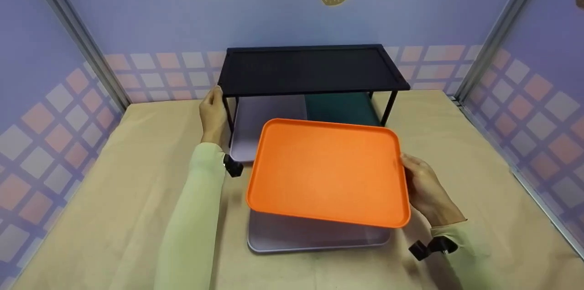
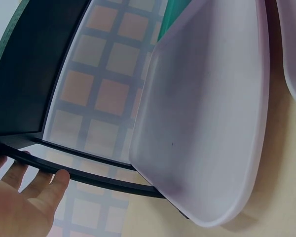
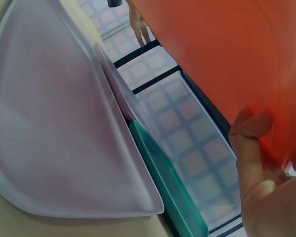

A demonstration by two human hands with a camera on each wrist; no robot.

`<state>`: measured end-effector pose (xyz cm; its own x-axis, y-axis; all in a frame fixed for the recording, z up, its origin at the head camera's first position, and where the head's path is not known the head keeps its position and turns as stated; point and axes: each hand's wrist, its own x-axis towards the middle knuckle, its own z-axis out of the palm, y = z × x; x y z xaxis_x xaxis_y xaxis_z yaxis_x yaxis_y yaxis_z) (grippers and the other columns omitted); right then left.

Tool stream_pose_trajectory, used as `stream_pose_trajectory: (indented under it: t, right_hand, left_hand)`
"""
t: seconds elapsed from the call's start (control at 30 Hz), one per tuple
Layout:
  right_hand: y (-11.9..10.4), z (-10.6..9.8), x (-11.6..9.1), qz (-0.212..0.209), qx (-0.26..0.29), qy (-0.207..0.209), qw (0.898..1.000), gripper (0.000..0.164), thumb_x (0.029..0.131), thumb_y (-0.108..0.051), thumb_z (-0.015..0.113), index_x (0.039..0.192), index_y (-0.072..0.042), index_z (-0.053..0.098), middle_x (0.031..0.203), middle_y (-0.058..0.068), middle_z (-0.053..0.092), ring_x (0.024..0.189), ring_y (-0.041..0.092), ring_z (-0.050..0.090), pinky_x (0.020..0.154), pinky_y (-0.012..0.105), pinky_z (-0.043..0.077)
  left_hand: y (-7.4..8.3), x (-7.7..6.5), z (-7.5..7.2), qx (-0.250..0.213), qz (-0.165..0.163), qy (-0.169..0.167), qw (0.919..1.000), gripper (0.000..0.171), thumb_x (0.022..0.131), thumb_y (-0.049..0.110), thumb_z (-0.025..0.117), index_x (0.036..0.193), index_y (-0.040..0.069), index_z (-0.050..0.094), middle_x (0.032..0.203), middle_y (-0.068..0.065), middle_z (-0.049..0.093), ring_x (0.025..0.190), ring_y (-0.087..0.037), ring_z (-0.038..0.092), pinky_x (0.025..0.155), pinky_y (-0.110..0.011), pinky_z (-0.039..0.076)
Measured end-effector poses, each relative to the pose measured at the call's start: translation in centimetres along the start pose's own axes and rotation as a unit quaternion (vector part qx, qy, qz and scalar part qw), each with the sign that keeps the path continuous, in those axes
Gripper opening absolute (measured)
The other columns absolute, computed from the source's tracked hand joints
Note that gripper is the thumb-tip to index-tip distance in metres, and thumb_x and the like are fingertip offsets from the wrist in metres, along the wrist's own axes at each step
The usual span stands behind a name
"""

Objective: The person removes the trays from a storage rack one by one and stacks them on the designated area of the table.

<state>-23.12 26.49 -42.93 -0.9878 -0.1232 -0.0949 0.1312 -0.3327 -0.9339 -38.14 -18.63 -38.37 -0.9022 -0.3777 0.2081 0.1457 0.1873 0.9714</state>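
Head: right hand [image 1: 425, 186] curled round orange tray [image 1: 328, 173]

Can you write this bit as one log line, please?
left hand: gripping black rack | right hand: holding orange tray | under rack: lilac tray, green tray | below orange tray: another lilac tray

Beneath the black rectangular rack [image 1: 315, 69] show a pale lilac rectangular tray [image 1: 269, 110] and a green rectangular tray [image 1: 337, 106]; before it, a plain orange rectangular tray [image 1: 329, 172] and another lilac tray [image 1: 315, 236]; behind it, a lavender wall [image 1: 269, 12] with pink-and-white squares [image 1: 175, 70].
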Motion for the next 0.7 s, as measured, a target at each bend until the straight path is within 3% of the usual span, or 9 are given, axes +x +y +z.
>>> stream_pose_trajectory:
  t: [0.23, 0.7]
  right_hand:
    - [0.29, -0.16, 0.1, 0.012, 0.001, -0.01, 1.0, 0.03, 0.112, -0.027, 0.043, 0.106, -0.01, 0.067, 0.095, 0.0, 0.07, 0.087, 0.014, 0.069, 0.08, 0.03, 0.061]
    - [0.69, -0.59, 0.4, 0.025, -0.008, -0.042, 0.999, 0.03, 0.113, -0.025, 0.041, 0.107, -0.008, 0.065, 0.092, 0.001, 0.071, 0.083, 0.015, 0.071, 0.076, 0.031, 0.062]
  left_hand:
    - [-0.03, -0.09, -0.07, 0.005, -0.003, -0.002, 1.0, 0.049, 0.111, 0.035, 0.041, 0.151, 0.008, 0.051, 0.158, -0.011, 0.046, 0.15, -0.025, 0.037, 0.124, -0.031, 0.031]
    - [-0.04, -0.17, -0.13, -0.003, -0.014, -0.012, 0.9998, 0.05, 0.111, 0.037, 0.04, 0.151, 0.01, 0.051, 0.161, -0.008, 0.041, 0.152, -0.021, 0.033, 0.125, -0.029, 0.029]
